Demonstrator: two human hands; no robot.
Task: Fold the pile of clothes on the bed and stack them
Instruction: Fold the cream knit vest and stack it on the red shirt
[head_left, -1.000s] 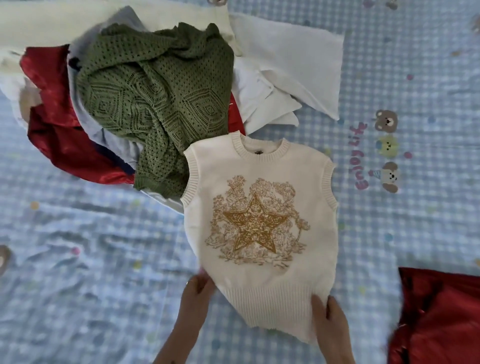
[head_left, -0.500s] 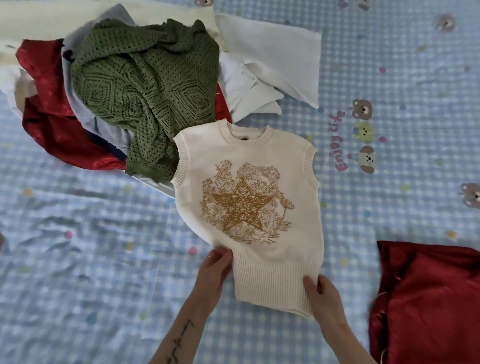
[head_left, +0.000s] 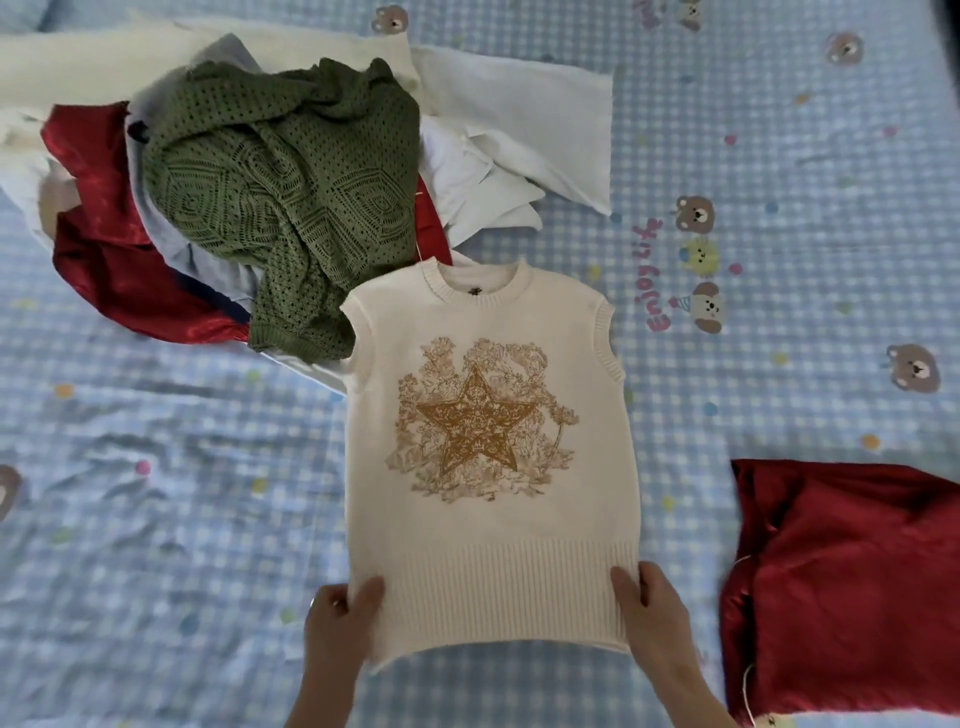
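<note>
Hands (head_left: 340, 629) on vest (head_left: 488, 447) hem

Your left hand (head_left: 340, 626) and right hand (head_left: 652, 608) are reaching forward side by side, each pinching a lower corner of the vest (head_left: 488, 467), thumbs on top.

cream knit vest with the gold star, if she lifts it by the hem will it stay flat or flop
Probably flop: the cream vest is soft knit, and its hem already bows between the left hand and right hand. It looks thick and ribbed, so likely it drapes in heavy folds rather than flutters. The knit surface should grip rather than slip, unlike the shiny folded red garment beside it.
</note>
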